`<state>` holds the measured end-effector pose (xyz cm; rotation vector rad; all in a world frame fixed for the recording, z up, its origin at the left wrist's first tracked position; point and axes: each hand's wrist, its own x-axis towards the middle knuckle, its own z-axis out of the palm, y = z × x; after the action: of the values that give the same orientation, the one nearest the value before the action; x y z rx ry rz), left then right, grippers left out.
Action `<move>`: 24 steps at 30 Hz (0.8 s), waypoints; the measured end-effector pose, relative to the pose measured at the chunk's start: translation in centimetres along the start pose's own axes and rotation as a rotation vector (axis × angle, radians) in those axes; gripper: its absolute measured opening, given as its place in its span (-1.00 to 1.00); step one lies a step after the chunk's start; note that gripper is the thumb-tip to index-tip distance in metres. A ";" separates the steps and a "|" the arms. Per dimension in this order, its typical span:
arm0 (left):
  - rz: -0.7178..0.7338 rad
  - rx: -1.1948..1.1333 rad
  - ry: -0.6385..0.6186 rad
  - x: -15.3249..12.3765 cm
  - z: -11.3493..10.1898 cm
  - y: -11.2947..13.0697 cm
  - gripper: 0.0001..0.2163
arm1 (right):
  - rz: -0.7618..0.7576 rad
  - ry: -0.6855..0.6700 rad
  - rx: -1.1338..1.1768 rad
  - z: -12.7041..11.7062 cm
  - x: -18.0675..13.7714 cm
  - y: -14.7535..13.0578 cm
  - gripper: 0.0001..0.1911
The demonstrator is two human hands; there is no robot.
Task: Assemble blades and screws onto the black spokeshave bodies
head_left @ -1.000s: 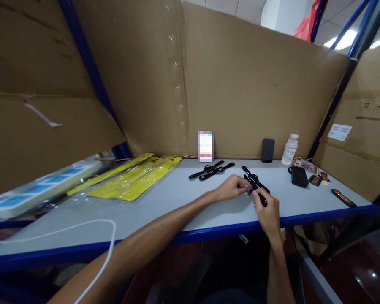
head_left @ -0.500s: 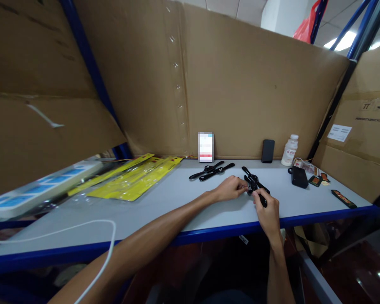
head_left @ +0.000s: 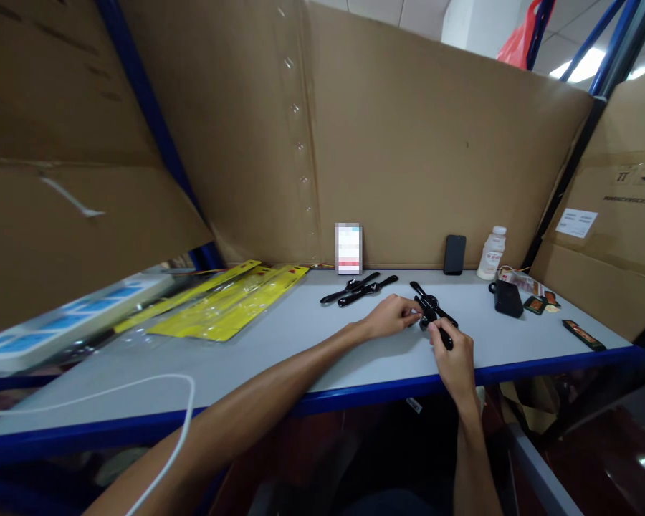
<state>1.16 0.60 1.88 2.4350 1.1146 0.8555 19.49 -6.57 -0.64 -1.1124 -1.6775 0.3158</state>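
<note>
A glossy black spokeshave (head_left: pixel 446 340) is held at a slant just above or on the tabletop; I cannot tell whether it touches. My right hand (head_left: pixel 456 355) is closed around its near handle. My left hand (head_left: pixel 391 315) is closed too, thumb and fingertips pinched at the tool's middle and far end, partly hiding it. Right behind lies another black spokeshave (head_left: pixel 433 301) on the table. Further left, two more spokeshaves rest side by side, a rear spokeshave (head_left: pixel 350 286) and a front spokeshave (head_left: pixel 370 290).
Yellow-backed clear packages (head_left: pixel 231 304) and a white-and-blue box (head_left: pixel 69 319) lie on the left. A phone with a lit screen (head_left: pixel 349 249), a dark phone (head_left: pixel 454 255) and a bottle (head_left: pixel 491 254) stand along the cardboard wall (head_left: pixel 398 158). A black case (head_left: pixel 508 298) sits right. A white cable (head_left: pixel 188 408) crosses the left front.
Both hands stay at the same spokeshave, with only slight finger movement at the left fingertips. The camera view has shifted a little.
</note>
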 end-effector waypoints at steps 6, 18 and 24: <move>0.021 -0.048 -0.057 -0.1 -0.2 0.2 -0.77 | 0.010 -0.008 0.019 0.0 0.1 0.0 -0.68; -0.003 -0.213 -0.012 0.1 0.6 -0.7 -0.74 | 0.012 -0.011 0.012 0.1 0.1 0.1 -0.69; 0.017 0.004 0.021 -0.2 0.1 0.3 -0.77 | 0.012 -0.008 -0.001 0.1 0.0 0.0 -0.68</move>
<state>1.32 0.21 1.87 2.4469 1.1055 0.8865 19.45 -6.49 -0.66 -1.1236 -1.6788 0.3280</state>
